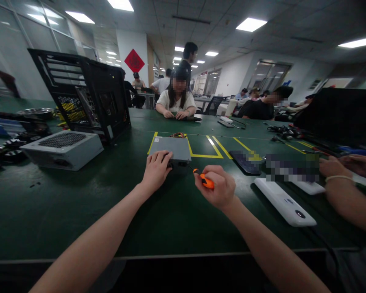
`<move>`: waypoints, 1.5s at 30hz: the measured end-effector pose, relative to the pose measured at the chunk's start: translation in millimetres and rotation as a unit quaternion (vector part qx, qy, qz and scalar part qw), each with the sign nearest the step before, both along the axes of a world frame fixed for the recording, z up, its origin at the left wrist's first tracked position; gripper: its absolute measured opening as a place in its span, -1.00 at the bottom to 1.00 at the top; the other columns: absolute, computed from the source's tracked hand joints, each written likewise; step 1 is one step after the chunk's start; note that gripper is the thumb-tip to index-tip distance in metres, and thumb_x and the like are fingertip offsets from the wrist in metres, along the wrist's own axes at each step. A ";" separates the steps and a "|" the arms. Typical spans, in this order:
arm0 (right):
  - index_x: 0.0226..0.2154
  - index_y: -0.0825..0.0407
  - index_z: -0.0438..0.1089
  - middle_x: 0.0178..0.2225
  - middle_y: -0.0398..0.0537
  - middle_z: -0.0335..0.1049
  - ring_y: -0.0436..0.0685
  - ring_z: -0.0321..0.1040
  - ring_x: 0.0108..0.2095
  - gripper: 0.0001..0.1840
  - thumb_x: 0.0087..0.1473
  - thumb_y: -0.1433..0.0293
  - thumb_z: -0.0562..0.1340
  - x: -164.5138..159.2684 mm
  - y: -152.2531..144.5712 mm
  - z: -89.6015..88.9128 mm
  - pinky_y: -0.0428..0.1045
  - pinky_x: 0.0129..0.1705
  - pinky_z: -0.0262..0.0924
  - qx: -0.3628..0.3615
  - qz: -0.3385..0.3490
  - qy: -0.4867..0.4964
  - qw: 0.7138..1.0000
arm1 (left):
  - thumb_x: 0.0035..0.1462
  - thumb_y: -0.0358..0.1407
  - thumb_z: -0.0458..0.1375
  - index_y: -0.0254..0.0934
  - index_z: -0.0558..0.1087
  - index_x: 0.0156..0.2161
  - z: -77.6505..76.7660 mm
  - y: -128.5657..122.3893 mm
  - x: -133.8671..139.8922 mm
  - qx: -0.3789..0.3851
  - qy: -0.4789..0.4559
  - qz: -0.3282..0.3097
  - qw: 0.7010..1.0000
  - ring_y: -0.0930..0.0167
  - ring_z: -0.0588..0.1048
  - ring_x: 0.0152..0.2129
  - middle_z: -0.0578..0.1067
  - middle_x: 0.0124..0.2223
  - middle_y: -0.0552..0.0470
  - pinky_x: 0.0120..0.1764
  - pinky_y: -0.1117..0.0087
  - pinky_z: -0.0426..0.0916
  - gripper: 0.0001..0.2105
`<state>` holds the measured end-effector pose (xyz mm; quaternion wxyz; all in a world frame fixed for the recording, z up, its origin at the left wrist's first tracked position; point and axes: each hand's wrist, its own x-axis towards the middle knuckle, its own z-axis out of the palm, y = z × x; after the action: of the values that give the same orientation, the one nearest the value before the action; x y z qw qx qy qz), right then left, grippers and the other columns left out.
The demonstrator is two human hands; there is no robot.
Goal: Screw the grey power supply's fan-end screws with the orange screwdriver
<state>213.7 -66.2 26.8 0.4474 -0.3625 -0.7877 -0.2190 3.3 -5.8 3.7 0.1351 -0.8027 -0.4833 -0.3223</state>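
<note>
A grey computer power supply (175, 147) lies on the green table in front of me, with a bundle of coloured wires at its far side. My left hand (156, 169) holds its near left edge, fingers over the top and the thumb by the front face. In my right hand (218, 185) is an orange and black screwdriver (208, 182), its handle wrapped by closed fingers. The thin shaft points at the near right corner of the power supply; whether the tip touches a screw cannot be made out.
At left stand an open black computer case (105, 101) and a second power supply (64, 148). To the right lie a dark phone (245, 162) and a white power bank-like device (285, 201). Another person's hands (338, 173) are at far right; a person (177, 99) sits opposite.
</note>
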 end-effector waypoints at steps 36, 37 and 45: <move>-0.42 0.07 0.20 -0.36 0.04 0.29 0.10 0.27 -0.34 -0.87 0.03 0.33 0.10 -26.3 -16.6 -18.2 0.01 -0.37 0.29 0.033 0.163 -0.113 0.980 | 0.08 -0.06 0.07 -0.26 0.36 -0.01 -15.1 21.1 -15.8 -0.136 -0.467 0.005 0.874 0.28 0.41 -0.13 0.45 -0.07 -0.07 -0.06 0.26 0.28 -0.58; -0.41 0.07 0.20 -0.35 0.04 0.29 0.10 0.26 -0.34 -0.86 0.04 0.32 0.11 -25.8 -16.7 -18.1 0.00 -0.37 0.29 0.029 0.151 -0.108 0.982 | 0.07 -0.06 0.08 -0.26 0.36 -0.02 -14.7 20.2 -15.5 -0.138 -0.469 -0.004 0.873 0.29 0.42 -0.15 0.46 -0.08 -0.06 -0.08 0.27 0.29 -0.58; -0.41 0.09 0.24 -0.36 0.03 0.30 0.06 0.30 -0.32 -0.87 0.00 0.35 0.17 -20.0 -17.0 -15.7 -0.07 -0.37 0.29 0.000 0.165 -0.108 0.980 | 0.07 -0.06 0.09 -0.24 0.35 0.00 -22.5 29.4 -19.1 -0.153 -0.482 -0.065 0.860 0.29 0.42 -0.11 0.44 -0.03 -0.05 -0.05 0.26 0.30 -0.57</move>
<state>193.7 -83.2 11.1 0.3898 -0.2017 -0.8804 -0.1796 -15.8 23.6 -18.9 -0.2608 -0.5873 -0.4778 -0.5990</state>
